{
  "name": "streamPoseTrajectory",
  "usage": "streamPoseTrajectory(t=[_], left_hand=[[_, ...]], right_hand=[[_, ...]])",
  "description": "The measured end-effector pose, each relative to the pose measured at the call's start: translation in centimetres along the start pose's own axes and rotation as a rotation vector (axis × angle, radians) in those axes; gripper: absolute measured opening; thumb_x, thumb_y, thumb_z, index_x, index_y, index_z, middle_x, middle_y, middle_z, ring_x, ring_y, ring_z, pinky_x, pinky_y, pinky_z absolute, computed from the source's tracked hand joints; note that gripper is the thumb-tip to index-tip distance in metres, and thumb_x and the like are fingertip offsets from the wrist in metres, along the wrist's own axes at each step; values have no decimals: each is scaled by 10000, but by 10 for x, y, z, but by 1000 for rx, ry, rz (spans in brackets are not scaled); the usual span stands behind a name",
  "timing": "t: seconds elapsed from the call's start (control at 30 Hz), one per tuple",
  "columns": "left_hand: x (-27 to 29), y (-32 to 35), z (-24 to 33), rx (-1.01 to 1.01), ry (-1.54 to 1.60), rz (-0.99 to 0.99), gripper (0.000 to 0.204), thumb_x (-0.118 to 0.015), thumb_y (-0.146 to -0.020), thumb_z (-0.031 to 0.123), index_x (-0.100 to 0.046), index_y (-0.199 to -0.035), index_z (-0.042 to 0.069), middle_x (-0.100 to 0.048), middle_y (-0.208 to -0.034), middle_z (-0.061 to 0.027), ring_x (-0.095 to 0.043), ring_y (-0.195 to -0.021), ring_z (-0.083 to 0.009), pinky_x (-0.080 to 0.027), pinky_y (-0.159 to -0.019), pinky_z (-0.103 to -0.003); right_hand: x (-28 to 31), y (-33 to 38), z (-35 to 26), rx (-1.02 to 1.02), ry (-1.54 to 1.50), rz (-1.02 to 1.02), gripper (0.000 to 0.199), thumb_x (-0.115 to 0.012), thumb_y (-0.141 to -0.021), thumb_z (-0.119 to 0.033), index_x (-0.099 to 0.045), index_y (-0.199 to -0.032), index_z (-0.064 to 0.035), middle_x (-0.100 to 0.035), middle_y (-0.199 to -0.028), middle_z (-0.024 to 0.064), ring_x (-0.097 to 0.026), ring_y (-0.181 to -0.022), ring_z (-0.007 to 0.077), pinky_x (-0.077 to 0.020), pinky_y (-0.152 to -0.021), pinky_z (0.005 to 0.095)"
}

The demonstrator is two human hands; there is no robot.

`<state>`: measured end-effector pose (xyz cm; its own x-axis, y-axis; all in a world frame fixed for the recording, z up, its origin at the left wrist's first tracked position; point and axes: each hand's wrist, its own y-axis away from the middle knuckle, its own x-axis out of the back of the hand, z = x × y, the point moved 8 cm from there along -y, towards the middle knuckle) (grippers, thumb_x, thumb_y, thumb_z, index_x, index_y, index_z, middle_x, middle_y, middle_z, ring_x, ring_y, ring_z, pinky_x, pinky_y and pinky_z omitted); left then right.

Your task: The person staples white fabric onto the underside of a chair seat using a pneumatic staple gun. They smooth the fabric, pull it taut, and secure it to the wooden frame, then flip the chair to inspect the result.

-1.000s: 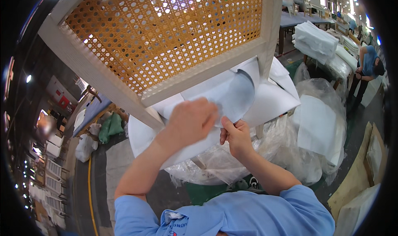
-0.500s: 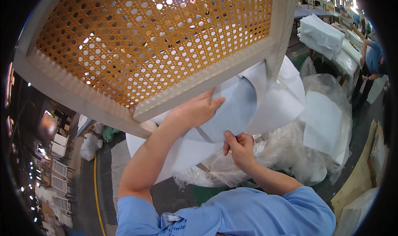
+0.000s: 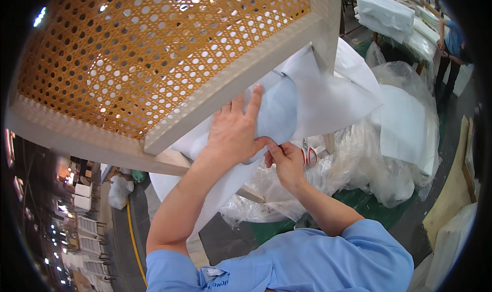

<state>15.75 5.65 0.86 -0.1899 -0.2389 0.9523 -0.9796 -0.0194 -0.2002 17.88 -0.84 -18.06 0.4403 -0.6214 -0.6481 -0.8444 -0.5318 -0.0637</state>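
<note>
A pale wooden chair frame with an orange-brown woven cane back [image 3: 169, 51] slants across the upper left. Below its lower rail, a rounded light blue seat pad [image 3: 277, 110] sits amid white sheeting [image 3: 335, 94]. My left hand [image 3: 233, 130] lies on the pad, fingers spread, its thumb toward the near edge. At that edge my right hand [image 3: 287, 164] is pinched closed beside the left thumb; what lies between its fingertips is hidden. Red-handled scissors [image 3: 311, 156] show just past my right hand, apparently on the clear plastic behind it.
Crumpled clear plastic [image 3: 353, 158] covers the floor beneath and to the right, with a white sheet [image 3: 402, 123] on it. White stacked sheets [image 3: 384, 15] stand at the back right, near a person in blue [image 3: 453, 41]. Brown board [image 3: 451, 179] leans at the right edge.
The chair and pad sit further left and higher in view. My left hand has spread flatter, and my right hand has come up against its thumb. The red scissor handles have come into sight.
</note>
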Motion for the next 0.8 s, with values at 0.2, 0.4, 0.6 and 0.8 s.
streamPoseTrajectory(t=[0.2, 0.4, 0.6, 0.8], left_hand=[[-1, 0, 4, -22, -45, 43, 1223, -926, -684, 379, -220, -1636, 77, -270, -1619, -324, -287, -1486, -539, -259, -1230, -553], [1, -2, 9, -18, -60, 50, 1197, -918, -695, 366, -231, -1631, 76, -296, -1604, -325, -305, -1474, -539, -277, -1220, -556], [-1, 1, 18, 19, -84, 73, 1178, -919, -677, 335, -263, -1607, 33, -335, -1570, -330, -341, -1451, -536, -303, -1205, -558], [-4, 4, 26, 0, -138, 108, 1159, -911, -685, 321, -271, -1586, -25, -337, -1557, -351, -356, -1437, -541, -314, -1197, -551]], right_hand=[[3, 6, 0, -11, -110, 95, 141, -680, -1014, -143, -679, -982, -6, -674, -820, 59, -590, -615, 121, -480, -571, 271], [6, 0, 4, 23, -127, 107, 126, -659, -1017, -118, -666, -965, -3, -631, -787, 38, -569, -590, 111, -457, -529, 257], [4, -7, 9, 82, -106, 124, 145, -625, -1026, -95, -645, -927, 10, -602, -761, 31, -565, -588, 95, -455, -520, 254], [8, -7, 16, 76, -64, 129, 125, -601, -1036, -75, -662, -976, 16, -607, -750, 27, -564, -589, 97, -467, -540, 256]])
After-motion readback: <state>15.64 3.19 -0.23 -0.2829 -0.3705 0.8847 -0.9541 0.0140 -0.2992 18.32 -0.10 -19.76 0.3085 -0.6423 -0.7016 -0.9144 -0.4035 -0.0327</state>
